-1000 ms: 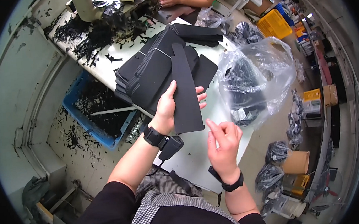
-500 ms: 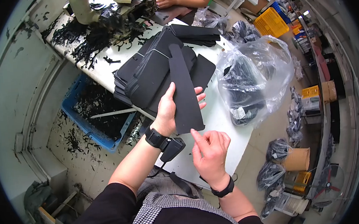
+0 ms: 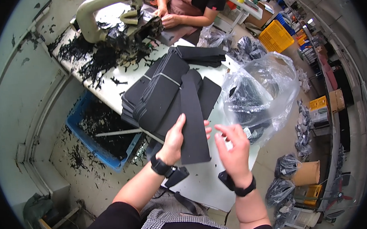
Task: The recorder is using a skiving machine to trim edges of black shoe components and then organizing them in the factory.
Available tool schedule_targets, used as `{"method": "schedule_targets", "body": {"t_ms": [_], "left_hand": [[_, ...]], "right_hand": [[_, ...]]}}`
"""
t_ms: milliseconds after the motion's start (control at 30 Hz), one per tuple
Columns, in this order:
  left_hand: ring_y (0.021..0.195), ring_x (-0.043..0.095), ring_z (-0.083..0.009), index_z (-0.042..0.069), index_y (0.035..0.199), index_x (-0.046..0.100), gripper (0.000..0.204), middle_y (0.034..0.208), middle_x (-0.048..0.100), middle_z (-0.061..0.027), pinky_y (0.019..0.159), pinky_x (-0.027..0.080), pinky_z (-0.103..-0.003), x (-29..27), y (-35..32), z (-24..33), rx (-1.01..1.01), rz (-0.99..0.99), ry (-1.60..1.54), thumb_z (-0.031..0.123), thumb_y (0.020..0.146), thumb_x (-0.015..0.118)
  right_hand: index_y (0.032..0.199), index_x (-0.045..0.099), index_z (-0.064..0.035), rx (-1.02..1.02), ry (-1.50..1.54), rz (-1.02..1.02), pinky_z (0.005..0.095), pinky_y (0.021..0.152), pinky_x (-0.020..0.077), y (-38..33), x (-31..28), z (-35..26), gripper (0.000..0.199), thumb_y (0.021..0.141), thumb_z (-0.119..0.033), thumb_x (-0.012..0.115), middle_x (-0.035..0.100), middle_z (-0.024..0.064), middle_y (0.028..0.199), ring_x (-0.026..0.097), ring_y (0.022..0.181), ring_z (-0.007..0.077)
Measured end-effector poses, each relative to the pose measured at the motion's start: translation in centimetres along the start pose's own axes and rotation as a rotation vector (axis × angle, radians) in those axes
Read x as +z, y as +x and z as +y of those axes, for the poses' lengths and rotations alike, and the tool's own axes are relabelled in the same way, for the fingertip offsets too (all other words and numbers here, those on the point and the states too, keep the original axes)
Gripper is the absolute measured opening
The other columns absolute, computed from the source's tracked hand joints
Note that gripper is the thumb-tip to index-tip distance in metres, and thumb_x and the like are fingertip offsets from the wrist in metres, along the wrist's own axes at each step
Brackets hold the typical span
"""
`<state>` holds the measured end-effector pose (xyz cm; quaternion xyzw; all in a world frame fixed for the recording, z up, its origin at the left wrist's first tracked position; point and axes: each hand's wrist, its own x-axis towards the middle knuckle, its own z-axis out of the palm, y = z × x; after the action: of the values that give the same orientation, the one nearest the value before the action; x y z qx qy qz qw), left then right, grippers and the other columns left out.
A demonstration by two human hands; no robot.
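A long black flat panel [image 3: 193, 135], wider at its near end, lies across my left hand [image 3: 174, 141]. The thumb presses on its left side, and the fingertips show past its right edge. Just right of the panel, my right hand [image 3: 233, 151] is raised with thumb and forefinger apart, holding nothing I can see. Beyond the panel, tied bundles of black panels [image 3: 158, 93] are stacked on the white table [image 3: 205, 187]. Loose black panels [image 3: 210, 95] lie beside them, partly covered by the held one. A band runs around the top bundle.
At the far left stands a green-grey machine [image 3: 86, 21] among black scraps [image 3: 96, 59]; a co-worker's hands [image 3: 169, 19] are beside it. A clear plastic bag [image 3: 281, 86] with black contents sits right. A blue bin [image 3: 118, 165] of scraps stands left, with yellow crates [image 3: 277, 37] at far right.
My right hand has moved right, away from the panel's near end, and its fingers have spread. The left hand still holds the panel. The whole view has shifted, showing more of the machine and co-worker.
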<state>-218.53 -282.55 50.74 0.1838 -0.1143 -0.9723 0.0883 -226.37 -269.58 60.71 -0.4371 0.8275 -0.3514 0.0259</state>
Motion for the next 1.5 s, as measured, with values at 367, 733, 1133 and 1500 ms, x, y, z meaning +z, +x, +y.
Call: {"method": "schedule_targets", "body": {"t_ms": [367, 733, 1133, 1500], "left_hand": [[0.097, 0.065, -0.0295, -0.002, 0.124, 0.05, 0.048, 0.108, 0.064, -0.0181, 0.082, 0.055, -0.037, -1.0, -3.2, -1.4, -0.011, 0.073, 0.192, 0.035, 0.103, 0.026], [0.097, 0.065, -0.0283, -0.001, 0.121, 0.051, 0.046, 0.109, 0.064, -0.0177, 0.084, 0.055, -0.036, -1.3, -2.2, -0.8, -0.067, 0.071, 0.086, 0.034, 0.104, 0.027], [0.092, 0.067, -0.0295, 0.0, 0.123, 0.051, 0.043, 0.105, 0.066, -0.0179, 0.081, 0.056, -0.036, -2.1, -1.5, -1.7, -0.058, 0.078, 0.058, 0.036, 0.102, 0.037], [0.093, 0.067, -0.0282, 0.0, 0.12, 0.052, 0.043, 0.105, 0.066, -0.0158, 0.082, 0.055, -0.036, -2.2, -3.2, -1.6, -0.039, 0.168, 0.073, 0.036, 0.102, 0.038]], "right_hand": [[0.083, 0.064, 0.0007, 0.71, 0.877, -0.285, 0.0215, 0.047, 0.0422, 1.4, 6.4, 5.9, 0.013, 0.09, -0.01, 0.061, 0.06, 0.0024, 0.065, 0.053, 0.053, 0.007], [0.08, 0.061, 0.0004, 0.788, 0.91, -0.234, 0.0221, 0.038, 0.0392, 2.2, 7.9, 6.6, 0.013, 0.09, -0.008, 0.06, 0.058, 0.0031, 0.064, 0.049, 0.047, 0.0068], [0.081, 0.062, -0.0031, 0.806, 0.851, -0.218, 0.0198, 0.038, 0.0364, 1.6, 7.9, 6.9, 0.014, 0.091, -0.013, 0.06, 0.054, -0.0014, 0.062, 0.047, 0.048, 0.0041], [0.081, 0.061, -0.0033, 0.775, 0.842, -0.216, 0.0189, 0.037, 0.0342, 0.3, 9.4, 6.4, 0.015, 0.092, -0.013, 0.059, 0.054, -0.0016, 0.06, 0.046, 0.044, 0.004]]}}
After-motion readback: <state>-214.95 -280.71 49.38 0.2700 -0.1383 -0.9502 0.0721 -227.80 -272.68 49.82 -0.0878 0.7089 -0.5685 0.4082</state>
